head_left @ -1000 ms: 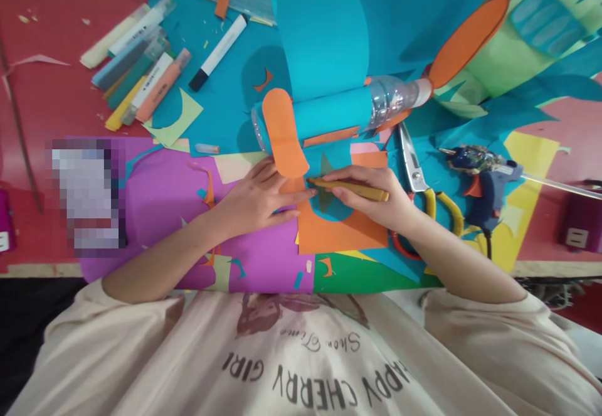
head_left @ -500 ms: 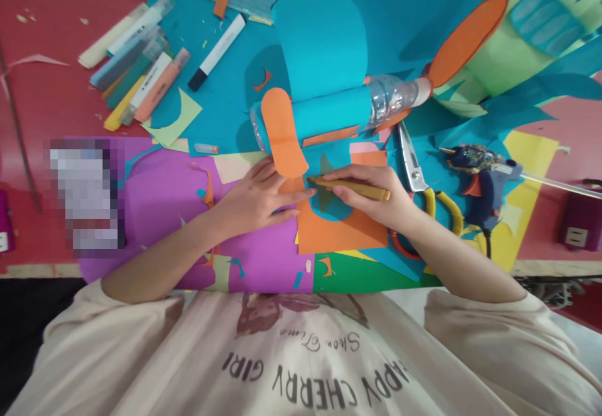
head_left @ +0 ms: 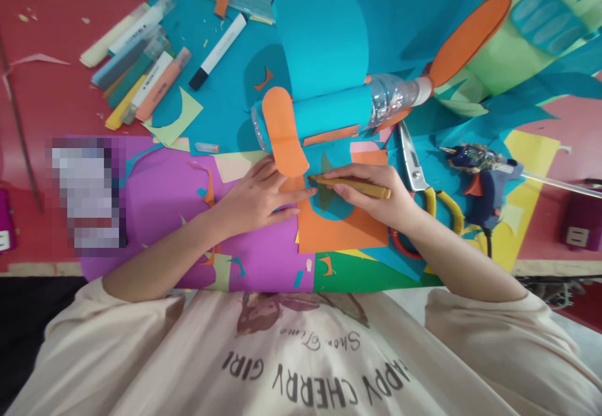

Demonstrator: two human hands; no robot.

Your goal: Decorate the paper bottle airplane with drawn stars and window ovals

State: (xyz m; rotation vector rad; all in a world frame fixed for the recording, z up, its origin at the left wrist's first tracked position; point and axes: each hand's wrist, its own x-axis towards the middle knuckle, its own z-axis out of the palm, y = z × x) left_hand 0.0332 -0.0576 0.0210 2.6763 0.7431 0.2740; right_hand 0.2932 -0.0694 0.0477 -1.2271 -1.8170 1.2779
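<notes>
Watching remotely, I see the right hand (head_left: 394, 199), fingers clamped on the yellow marker (head_left: 369, 189), its tip at the blue paper (head_left: 335, 213), which could slide and skew the stroke if the left hand (head_left: 251, 199), fingers spread, presses too lightly.

The shirt (head_left: 301, 356) reads "Show Time" and "HAPPY CHERRY GIRL", upside down.

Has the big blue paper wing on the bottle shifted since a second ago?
Yes, slightly: the upper edge of the blue paper wing sits a little lower in view, towards the bottle, judged against the black-and-white marker, which lies unmoved.
</notes>
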